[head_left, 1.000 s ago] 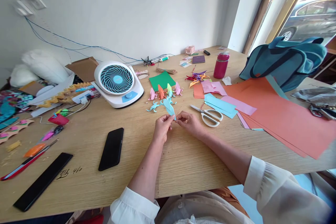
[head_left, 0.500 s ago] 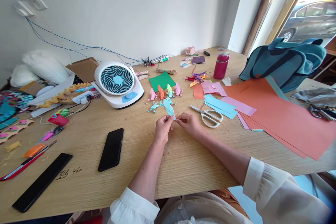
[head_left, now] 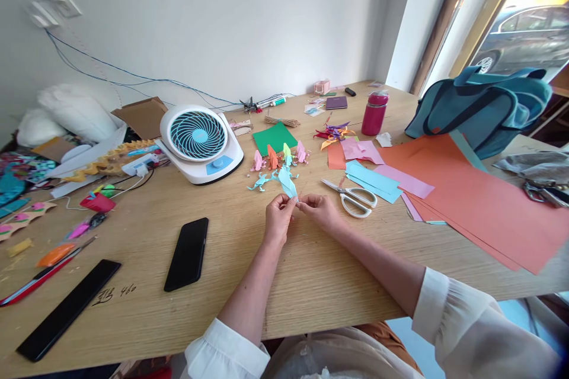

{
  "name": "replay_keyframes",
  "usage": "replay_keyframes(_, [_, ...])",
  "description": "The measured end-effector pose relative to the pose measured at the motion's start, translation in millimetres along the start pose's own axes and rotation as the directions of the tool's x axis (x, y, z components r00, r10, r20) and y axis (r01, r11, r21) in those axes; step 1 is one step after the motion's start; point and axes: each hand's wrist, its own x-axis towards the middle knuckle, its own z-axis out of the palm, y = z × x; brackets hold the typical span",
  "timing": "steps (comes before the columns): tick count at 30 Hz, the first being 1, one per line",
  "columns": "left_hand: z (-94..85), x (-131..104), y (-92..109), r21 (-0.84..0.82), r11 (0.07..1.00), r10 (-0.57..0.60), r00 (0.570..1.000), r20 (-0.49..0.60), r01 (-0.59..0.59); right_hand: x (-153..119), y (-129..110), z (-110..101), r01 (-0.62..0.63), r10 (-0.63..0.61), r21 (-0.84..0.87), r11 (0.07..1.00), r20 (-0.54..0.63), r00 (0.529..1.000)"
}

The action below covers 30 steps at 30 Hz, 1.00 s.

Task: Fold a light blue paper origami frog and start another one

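Observation:
Between my two hands is a light blue folded paper piece [head_left: 287,182], its broad end pointing away from me. My left hand [head_left: 280,216] pinches its lower end between thumb and fingers. My right hand [head_left: 320,211] has its fingertips closed at the same end, touching the paper's narrow tip. Just beyond stand several small folded paper figures in pink, orange and yellow-green, among them an orange figure [head_left: 272,157]. A blue paper figure [head_left: 261,181] lies left of the held piece. White-handled scissors [head_left: 355,198] rest right of my right hand.
Blue paper strips [head_left: 373,180] and large orange sheets [head_left: 480,189] spread to the right, near a teal bag [head_left: 475,106] and a red bottle [head_left: 375,113]. A white fan [head_left: 200,142] stands back left. A black phone [head_left: 186,254] lies left of my arm. A green sheet [head_left: 274,138] lies behind the figures.
Both hands stay at the same end of the blue paper, with only a slight shift to the right. The paper tilts a little differently. Nothing else has visibly moved.

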Motion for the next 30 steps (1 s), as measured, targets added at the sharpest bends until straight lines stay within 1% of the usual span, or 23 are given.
replay_keyframes(5, [1.9,-1.3,0.3,-0.030,0.999,-0.014,1.000,0.008,0.014,-1.3,-2.8,1.3,0.019,-0.020,-0.019,1.000,-0.033,0.999])
replay_keyframes(11, [0.8,-1.9,2.4,-0.062,0.996,-0.069,0.997,0.025,0.070,-1.8,-7.0,-1.6,0.059,-0.061,-0.042,0.997,-0.057,0.996])
replay_keyframes(14, [-1.8,0.4,1.9,-0.057,0.996,-0.071,0.997,0.015,0.072,-0.7,-4.5,0.7,0.044,-0.044,-0.001,0.999,-0.030,0.999])
replay_keyframes(17, [-4.3,3.1,1.2,-0.039,0.998,-0.044,0.999,-0.005,0.044,1.2,-0.1,3.3,0.021,-0.023,0.057,0.998,0.027,0.999])
replay_keyframes(19, [-5.0,3.8,1.1,-0.023,0.999,-0.025,1.000,-0.009,0.025,2.1,2.2,3.3,0.007,-0.010,0.076,0.997,0.041,0.999])
replay_keyframes(22, [-3.7,2.5,1.7,-0.010,1.000,-0.019,1.000,0.000,0.019,2.5,3.6,1.4,-0.006,0.004,0.074,0.997,0.028,1.000])
replay_keyframes(27, [-0.4,-1.3,2.3,-0.022,0.999,-0.040,0.999,0.021,0.040,2.7,3.6,-0.7,0.002,-0.001,0.053,0.999,-0.018,1.000])
replay_keyframes(30, [-1.1,-0.8,1.3,-0.023,0.998,-0.056,0.998,0.023,0.057,3.1,4.6,-0.5,0.004,-0.003,0.051,0.999,-0.017,1.000])
